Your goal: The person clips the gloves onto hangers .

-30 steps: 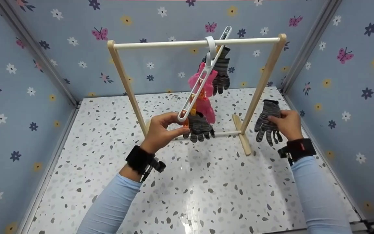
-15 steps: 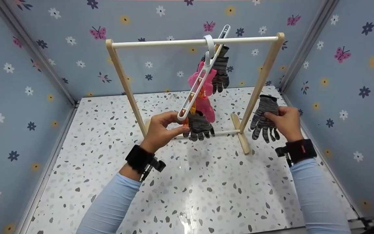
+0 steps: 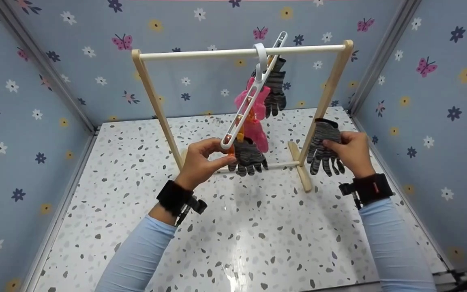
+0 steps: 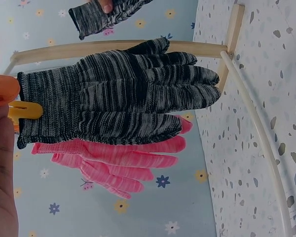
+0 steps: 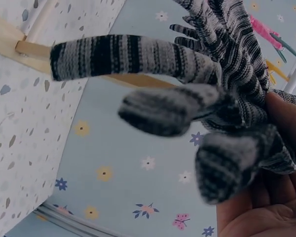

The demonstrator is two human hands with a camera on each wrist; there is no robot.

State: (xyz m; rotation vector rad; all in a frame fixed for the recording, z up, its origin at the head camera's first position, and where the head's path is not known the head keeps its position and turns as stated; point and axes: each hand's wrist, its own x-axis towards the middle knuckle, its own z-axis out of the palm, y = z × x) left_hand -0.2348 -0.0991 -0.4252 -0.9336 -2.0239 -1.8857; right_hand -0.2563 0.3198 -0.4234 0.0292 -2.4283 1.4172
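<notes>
My left hand (image 3: pixel 204 161) pinches an orange clothespin (image 4: pixel 4 91) at the near end of a white clip hanger (image 3: pixel 246 106). Beside it, a yellow clothespin (image 4: pixel 28 110) grips the cuff of a grey-and-black striped glove (image 4: pixel 108 91), whose fingers hang down. Pink gloves (image 3: pixel 256 134) hang further along the hanger, and another striped glove (image 3: pixel 275 93) hangs towards the far end. To the right, my right hand (image 3: pixel 355 154) holds a separate striped knit glove (image 3: pixel 323 140) between thumb and fingers, cuff up. In the right wrist view, its loose glove fingers (image 5: pixel 153 113) dangle in front.
The hanger hooks over the white top rail (image 3: pixel 201 54) of a wooden-sided rack (image 3: pixel 323 101). A rack foot (image 3: pixel 303 174) stands on the speckled floor (image 3: pixel 201 243). Flower-patterned walls (image 3: pixel 440 134) enclose the back and both sides.
My right hand has moved left with the striped glove, bringing it in front of the rack's right post. My left hand keeps its pinch on the orange clothespin.
</notes>
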